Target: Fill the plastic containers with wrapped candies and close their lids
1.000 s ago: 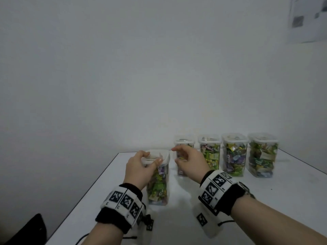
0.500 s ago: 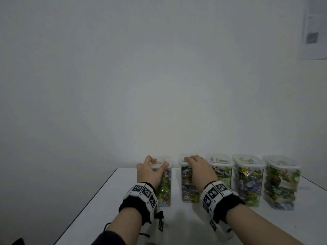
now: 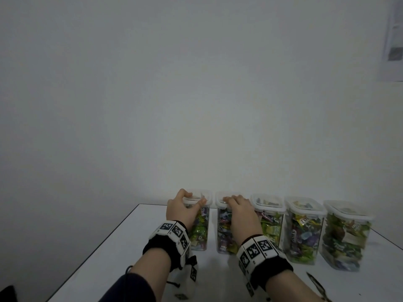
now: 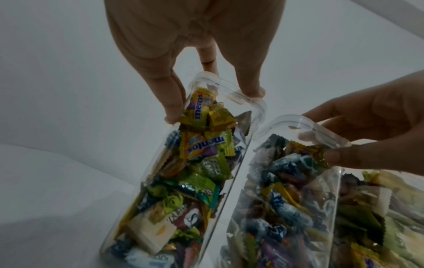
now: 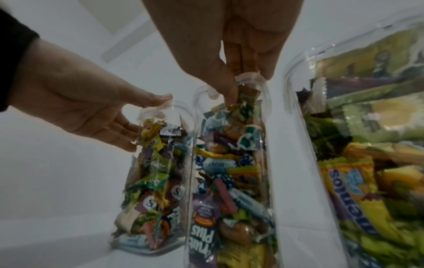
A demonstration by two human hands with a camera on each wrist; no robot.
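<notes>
While lids stay on, left hand (image 3: 182,209) clasps leftmost container (image 3: 199,229).

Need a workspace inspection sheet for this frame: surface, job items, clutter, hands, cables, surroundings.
Surface: white table, bare at left.
Job's things: five clear candy-filled containers in a row, all lidded; leftmost container, second container.
Clutter: small dark object near right forearm, unclear.
Grippers: left hand grips the leftmost container's top; right hand grips the second's lid.
Cables: thin black cord at left wrist.
Surroundings: plain wall, paper sheet upper right.
</notes>
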